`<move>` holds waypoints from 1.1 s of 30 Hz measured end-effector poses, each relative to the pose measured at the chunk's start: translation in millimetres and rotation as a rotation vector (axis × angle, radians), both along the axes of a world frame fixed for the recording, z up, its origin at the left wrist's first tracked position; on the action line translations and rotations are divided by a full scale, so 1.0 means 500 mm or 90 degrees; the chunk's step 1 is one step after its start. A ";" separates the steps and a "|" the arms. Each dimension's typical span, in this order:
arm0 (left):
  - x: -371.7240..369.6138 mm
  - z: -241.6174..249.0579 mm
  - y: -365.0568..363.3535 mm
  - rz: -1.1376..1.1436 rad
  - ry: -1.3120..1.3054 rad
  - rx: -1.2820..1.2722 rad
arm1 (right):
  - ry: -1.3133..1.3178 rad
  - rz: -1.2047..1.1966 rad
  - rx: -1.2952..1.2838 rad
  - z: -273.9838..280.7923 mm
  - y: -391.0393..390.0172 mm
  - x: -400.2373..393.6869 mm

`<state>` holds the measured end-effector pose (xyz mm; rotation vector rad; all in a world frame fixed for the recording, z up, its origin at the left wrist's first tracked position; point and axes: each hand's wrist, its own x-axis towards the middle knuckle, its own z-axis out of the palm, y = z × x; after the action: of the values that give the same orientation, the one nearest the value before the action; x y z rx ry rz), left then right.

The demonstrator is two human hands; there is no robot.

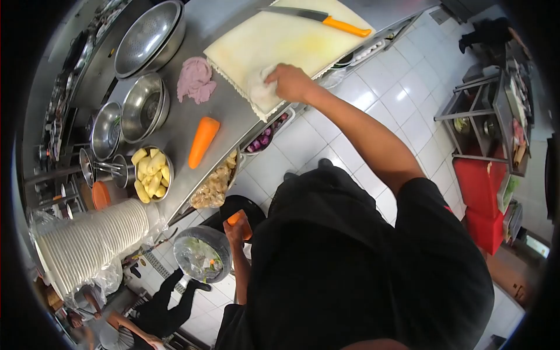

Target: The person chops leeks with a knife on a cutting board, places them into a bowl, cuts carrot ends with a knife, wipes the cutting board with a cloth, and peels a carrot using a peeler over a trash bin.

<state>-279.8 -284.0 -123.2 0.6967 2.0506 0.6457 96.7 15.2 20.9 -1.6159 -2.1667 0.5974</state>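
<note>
My right hand (290,83) is closed on a white cloth (263,88), pressed against the near left corner of a large white cutting board (251,49). A knife with an orange handle (348,26) lies across the far end of the board. Lower down, my left hand (234,232) is wrapped round a carrot (242,224), near a waste bin (201,239) with a clear liner and scraps in it. Another thick peeled carrot (203,143) rests on the steel counter (178,131), left of the board.
A crumpled pink cloth (196,80), steel bowls (142,105), colanders (147,38) and a bowl of peeled potatoes (153,175) stand on the counter. Stacked white plates (93,245) are at the left. Purple onions (261,141) sit below the edge. Another person (169,303) is at lower left.
</note>
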 end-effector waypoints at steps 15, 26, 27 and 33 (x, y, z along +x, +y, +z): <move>-0.089 -0.081 -0.157 0.155 -0.264 0.127 | -0.213 -0.166 0.047 0.011 0.118 0.263; -0.059 -0.015 -0.244 0.212 -0.197 0.180 | 0.080 -0.370 0.162 -0.102 0.276 0.015; -0.056 -0.011 -0.242 0.214 -0.226 0.207 | 0.124 -0.293 0.173 -0.102 0.293 -0.010; -0.069 -0.026 -0.204 0.218 -0.334 0.291 | 0.298 0.023 0.119 -0.081 0.186 -0.104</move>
<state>-314.2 -385.8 -136.4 0.3630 1.5464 1.3667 44.8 108.0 -19.3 -1.1986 -1.8439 0.6816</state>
